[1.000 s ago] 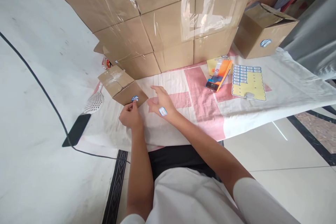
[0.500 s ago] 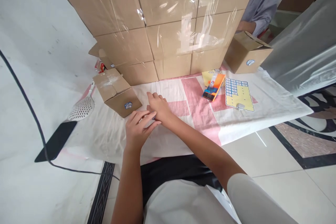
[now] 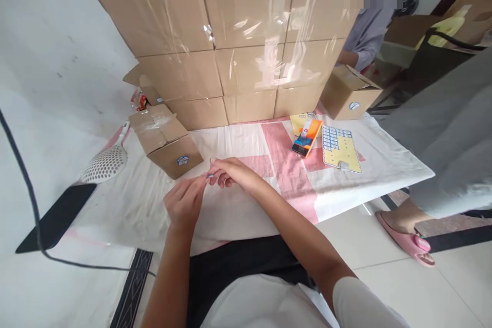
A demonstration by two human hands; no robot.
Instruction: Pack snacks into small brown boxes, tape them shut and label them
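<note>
— What do the hands hold?
— The left hand [image 3: 184, 202] and right hand [image 3: 226, 171] meet, fingertips pinched on a small sticker [image 3: 209, 176] between them, likely peeling it.
— And the box [image 3: 165, 139]?
— Just beyond the pinch, leftward, already stickered.

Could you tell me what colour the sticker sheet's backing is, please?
Pale yellow sticker sheet, head view.
</note>
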